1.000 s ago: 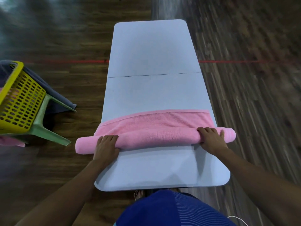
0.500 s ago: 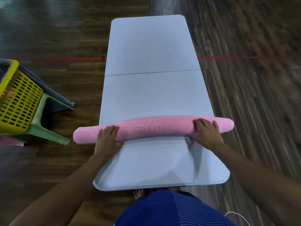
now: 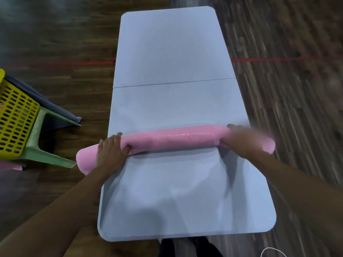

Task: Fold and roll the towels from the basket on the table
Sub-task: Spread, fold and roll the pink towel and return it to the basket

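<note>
Gripping the pink towel roll [image 3: 176, 139] near each end, my left hand [image 3: 111, 153] and right hand [image 3: 239, 141] (blurred) curl round it; it stretches across the desk [image 3: 167, 52] between them, its ends sticking out beyond each.

The towel [image 3: 174, 139] in front of me is plain pink all over, with a paler sheen along its top. My table [image 3: 167, 52] is a flat pale blue-grey, crossed by one thin dark line. The floor [image 3: 55, 43] is dark brown wood in narrow planks, lighter and more streaked to my right, with a red line [image 3: 92, 63] across it. To my left, the basket [image 3: 16, 115] is yellow, patterned with rows of small slots, on a pale green stool [image 3: 46, 156]. A slate-blue cloth [image 3: 52, 106] shows behind it. The cable [image 3: 272, 248] is white.
</note>
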Action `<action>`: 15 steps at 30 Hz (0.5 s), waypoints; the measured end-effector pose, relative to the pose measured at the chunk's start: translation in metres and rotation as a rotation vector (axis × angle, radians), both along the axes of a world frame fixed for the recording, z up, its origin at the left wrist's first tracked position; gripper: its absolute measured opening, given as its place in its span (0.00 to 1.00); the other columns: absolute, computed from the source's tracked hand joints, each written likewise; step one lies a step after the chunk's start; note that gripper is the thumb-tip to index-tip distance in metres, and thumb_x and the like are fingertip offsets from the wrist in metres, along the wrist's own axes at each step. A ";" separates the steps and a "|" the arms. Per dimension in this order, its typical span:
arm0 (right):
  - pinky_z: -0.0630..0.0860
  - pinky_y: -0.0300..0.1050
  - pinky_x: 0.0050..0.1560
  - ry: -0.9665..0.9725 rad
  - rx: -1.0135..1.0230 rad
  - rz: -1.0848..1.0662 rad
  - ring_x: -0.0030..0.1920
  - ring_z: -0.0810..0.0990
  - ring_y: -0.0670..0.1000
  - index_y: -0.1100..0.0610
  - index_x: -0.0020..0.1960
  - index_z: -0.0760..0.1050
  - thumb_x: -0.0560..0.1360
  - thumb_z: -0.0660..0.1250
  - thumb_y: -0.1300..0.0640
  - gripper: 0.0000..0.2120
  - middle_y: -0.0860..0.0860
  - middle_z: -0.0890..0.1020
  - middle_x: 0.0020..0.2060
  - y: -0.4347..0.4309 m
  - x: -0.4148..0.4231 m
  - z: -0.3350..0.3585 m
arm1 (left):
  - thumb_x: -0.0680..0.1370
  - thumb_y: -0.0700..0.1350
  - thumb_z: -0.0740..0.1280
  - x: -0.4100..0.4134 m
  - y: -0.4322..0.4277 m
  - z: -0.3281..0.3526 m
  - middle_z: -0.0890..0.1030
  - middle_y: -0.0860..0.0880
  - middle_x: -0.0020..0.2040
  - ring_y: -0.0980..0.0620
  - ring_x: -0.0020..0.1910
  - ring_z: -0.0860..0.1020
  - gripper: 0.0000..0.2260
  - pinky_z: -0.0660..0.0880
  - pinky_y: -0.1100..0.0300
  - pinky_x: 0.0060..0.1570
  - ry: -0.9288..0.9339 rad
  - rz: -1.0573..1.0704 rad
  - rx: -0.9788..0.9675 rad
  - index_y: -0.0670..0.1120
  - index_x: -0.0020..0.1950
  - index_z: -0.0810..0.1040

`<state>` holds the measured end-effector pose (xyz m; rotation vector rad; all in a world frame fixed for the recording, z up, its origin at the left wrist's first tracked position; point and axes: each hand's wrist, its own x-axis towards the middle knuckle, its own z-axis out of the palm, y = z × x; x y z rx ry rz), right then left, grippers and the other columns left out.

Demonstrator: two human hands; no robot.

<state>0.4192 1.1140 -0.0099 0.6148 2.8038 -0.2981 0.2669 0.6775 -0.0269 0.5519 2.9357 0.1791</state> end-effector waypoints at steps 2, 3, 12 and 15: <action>0.60 0.59 0.68 0.048 -0.015 0.007 0.63 0.72 0.59 0.48 0.69 0.64 0.73 0.58 0.31 0.31 0.54 0.75 0.62 0.011 -0.007 -0.002 | 0.79 0.63 0.58 -0.015 -0.006 -0.001 0.76 0.40 0.64 0.39 0.59 0.75 0.29 0.70 0.41 0.61 -0.019 0.006 0.047 0.44 0.70 0.66; 0.62 0.58 0.67 0.078 -0.020 0.032 0.63 0.72 0.58 0.47 0.69 0.64 0.72 0.57 0.29 0.32 0.54 0.75 0.62 0.015 -0.009 -0.003 | 0.77 0.65 0.59 -0.020 -0.009 0.000 0.76 0.41 0.63 0.41 0.58 0.76 0.30 0.72 0.42 0.59 -0.037 -0.018 0.083 0.45 0.70 0.66; 0.71 0.57 0.50 0.037 0.013 0.047 0.53 0.75 0.62 0.49 0.65 0.66 0.73 0.61 0.33 0.28 0.55 0.76 0.53 0.010 -0.011 -0.001 | 0.76 0.70 0.53 -0.020 -0.004 0.005 0.80 0.43 0.50 0.41 0.44 0.79 0.28 0.77 0.44 0.45 -0.080 -0.016 -0.019 0.49 0.62 0.68; 0.71 0.58 0.51 0.083 -0.165 -0.300 0.55 0.75 0.64 0.53 0.63 0.64 0.74 0.62 0.34 0.28 0.58 0.75 0.54 -0.037 -0.010 0.000 | 0.78 0.64 0.56 0.012 0.040 0.008 0.78 0.39 0.53 0.35 0.50 0.78 0.23 0.75 0.42 0.51 -0.181 0.298 0.133 0.46 0.61 0.65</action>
